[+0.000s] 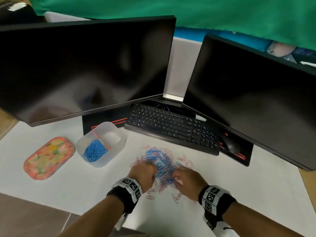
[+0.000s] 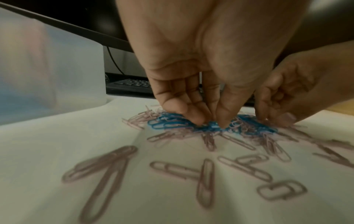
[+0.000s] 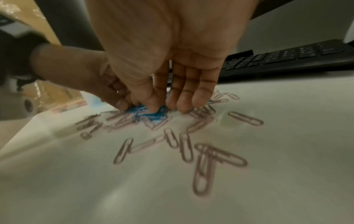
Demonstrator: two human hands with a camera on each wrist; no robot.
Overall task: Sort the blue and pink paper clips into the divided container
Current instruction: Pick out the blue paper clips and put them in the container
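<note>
A tangled pile of blue paper clips (image 1: 161, 164) mixed with pink paper clips (image 1: 185, 162) lies on the white sheet in front of the keyboard. My left hand (image 1: 153, 170) is at the pile's left side, and its thumb and fingertips (image 2: 222, 121) pinch a clump of blue clips. My right hand (image 1: 176, 177) is at the pile's right side, fingers pointing down, thumb and forefinger closed on blue clips (image 3: 145, 111). Loose pink clips (image 3: 185, 150) lie nearer me. The translucent divided container (image 1: 119, 146) stands to the left, with blue clips (image 1: 94, 151) in its near compartment.
A floral oval lid (image 1: 49, 158) lies left of the container. A black keyboard (image 1: 172, 127) and mouse (image 1: 230, 144) sit behind the pile under two dark monitors (image 1: 85, 69). The white sheet's front edge (image 1: 51, 202) runs near my forearms.
</note>
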